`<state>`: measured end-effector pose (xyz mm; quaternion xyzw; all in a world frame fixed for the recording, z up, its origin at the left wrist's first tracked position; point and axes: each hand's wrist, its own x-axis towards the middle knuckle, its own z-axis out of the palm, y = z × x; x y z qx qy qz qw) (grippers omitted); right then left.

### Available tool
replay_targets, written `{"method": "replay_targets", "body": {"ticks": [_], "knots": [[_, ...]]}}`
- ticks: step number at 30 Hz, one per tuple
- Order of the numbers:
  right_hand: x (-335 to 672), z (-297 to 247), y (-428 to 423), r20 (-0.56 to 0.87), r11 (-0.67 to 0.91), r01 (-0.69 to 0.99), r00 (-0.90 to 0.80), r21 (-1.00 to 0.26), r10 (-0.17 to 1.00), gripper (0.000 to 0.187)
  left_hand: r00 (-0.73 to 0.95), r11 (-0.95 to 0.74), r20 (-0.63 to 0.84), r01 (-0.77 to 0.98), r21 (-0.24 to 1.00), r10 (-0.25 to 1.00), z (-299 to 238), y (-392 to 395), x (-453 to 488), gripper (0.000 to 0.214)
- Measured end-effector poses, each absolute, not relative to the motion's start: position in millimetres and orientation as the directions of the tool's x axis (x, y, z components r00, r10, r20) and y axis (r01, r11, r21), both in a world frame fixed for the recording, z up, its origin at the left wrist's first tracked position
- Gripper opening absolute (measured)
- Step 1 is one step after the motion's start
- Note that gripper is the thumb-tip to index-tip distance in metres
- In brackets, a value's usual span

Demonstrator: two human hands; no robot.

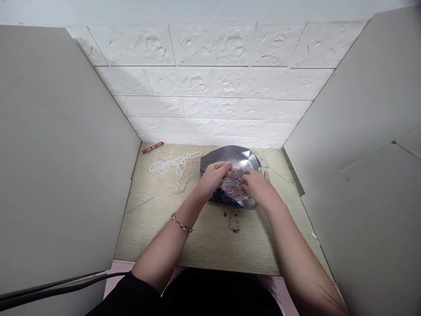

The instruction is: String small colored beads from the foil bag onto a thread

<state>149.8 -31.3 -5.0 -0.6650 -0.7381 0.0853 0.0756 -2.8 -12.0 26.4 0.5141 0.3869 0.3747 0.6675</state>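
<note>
A dark bag with a shiny silver lining [223, 154] lies spread on the table, and a heap of small multicoloured beads [234, 186] rests on it. Over the bag's left side is my left hand [213, 176], thumb and fingers pinched together; whatever sits between them is too small to name. My right hand [258, 185] reaches in from the right, its curled fingertips at the edge of the beads. What those fingertips hold, if anything, is hidden. Just in front of the bag lies a short beaded strand [236, 224] with red and pale beads.
White bead strings [177, 164] lie tangled at the table's left, near a small red packet [153, 147] at the back. A thin chain [266, 162] is to the right of the bag. Grey panels [66, 145] flank the wooden table [158, 237]; a white brick-patterned wall [210, 83] closes the back.
</note>
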Motion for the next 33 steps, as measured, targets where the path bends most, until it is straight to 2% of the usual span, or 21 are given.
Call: {"method": "replay_targets", "body": {"ticks": [3, 8, 10, 12, 14, 16, 19, 22, 24, 28, 33], "knots": [[149, -6, -32, -0.052, 0.102, 0.97, -0.116, -0.22, 0.992, 0.018, 0.391, 0.169, -0.12, -0.093, 0.981, 0.913, 26, -12, -2, 0.026], [146, -7, -31, -0.05, 0.113, 0.965, -0.128, -0.239, 0.99, 0.02, 0.38, 0.134, -0.095, -0.075, 0.988, 0.92, 26, -12, -2, 0.027], [144, -6, -31, 0.011, 0.104, 0.949, -0.105, -0.299, 0.994, 0.019, 0.37, 0.114, -0.087, -0.052, 0.992, 0.925, 27, -12, -2, 0.027], [142, -2, -30, 0.125, 0.106, 0.893, -0.056, -0.437, 0.99, 0.016, 0.369, 0.093, -0.077, -0.026, 0.995, 0.926, 27, -13, -1, 0.026], [141, 2, -30, 0.254, 0.15, 0.764, 0.019, -0.628, 0.967, 0.013, 0.384, 0.074, -0.066, -0.006, 0.997, 0.921, 26, -13, -1, 0.024], [140, 5, -30, 0.3, 0.193, 0.548, 0.111, -0.814, 0.948, 0.013, 0.399, 0.058, -0.057, 0.01, 0.998, 0.915, 25, -13, 0, 0.023], [138, 7, -30, 0.179, 0.164, 0.113, 0.137, -0.98, 0.974, 0.017, 0.408, 0.031, -0.044, 0.039, 0.999, 0.912, 24, -14, 1, 0.022], [134, 9, -32, 0.044, 0.055, -0.235, 0.054, -0.97, 0.998, 0.021, 0.412, 0.01, -0.032, 0.054, 0.998, 0.91, 24, -16, 2, 0.022], [131, 10, -33, -0.002, 0.007, -0.353, 0.024, -0.936, 1.0, 0.023, 0.417, -0.001, -0.02, 0.052, 0.999, 0.909, 26, -17, 2, 0.021], [129, 11, -33, -0.027, -0.02, -0.443, 0.008, -0.896, 1.0, 0.025, 0.42, -0.024, 0.008, 0.035, 0.999, 0.908, 29, -19, 2, 0.021], [129, 9, -33, -0.011, -0.005, -0.417, 0.01, -0.909, 1.0, 0.023, 0.41, -0.092, 0.068, 0.04, 0.995, 0.91, 27, -19, 3, 0.02]]}}
